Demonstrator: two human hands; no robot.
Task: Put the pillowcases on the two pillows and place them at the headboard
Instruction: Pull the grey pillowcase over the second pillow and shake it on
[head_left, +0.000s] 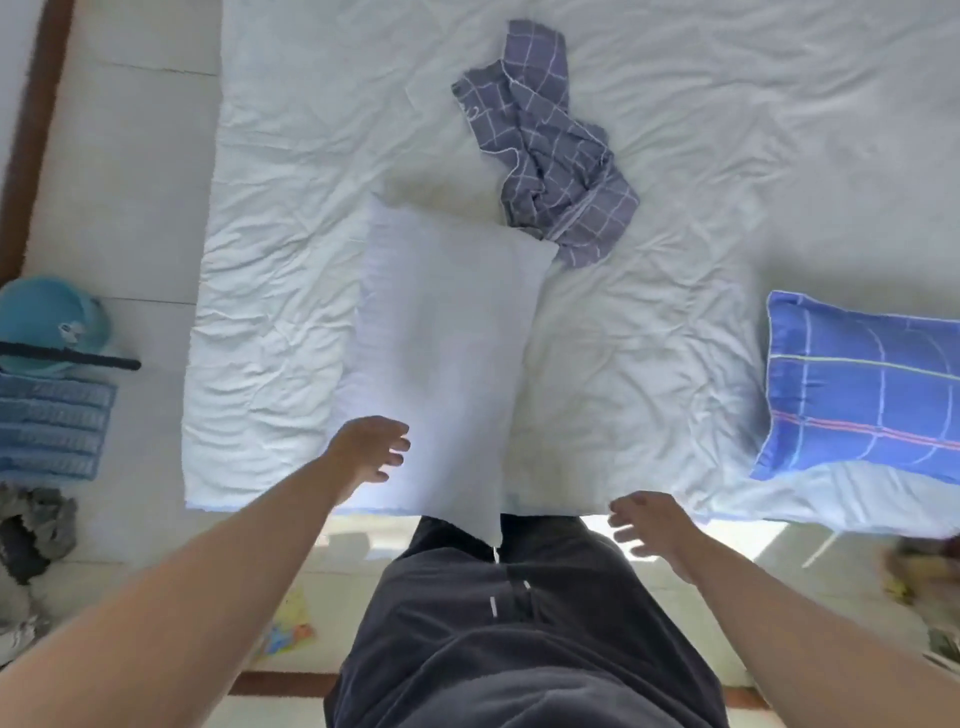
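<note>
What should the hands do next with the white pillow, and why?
Probably reach forward for the crumpled grey checked pillowcase. The bare white pillow lies uncovered, both the left hand and right hand are open and hold nothing, and the blue pillow already wears its case.

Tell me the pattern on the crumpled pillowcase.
Grey-purple with a white grid check, on the pillowcase, head view.

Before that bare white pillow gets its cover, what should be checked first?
1. Both hands free: left hand and right hand open, holding nothing: ok.
2. Bare pillow within reach, near end overhanging the bed edge: ok.
3. Grey checked pillowcase present: ok, but crumpled.
4. Its opening found: cannot tell.
5. Other pillow, blue, already covered: ok.
6. Headboard location: cannot tell.
</note>
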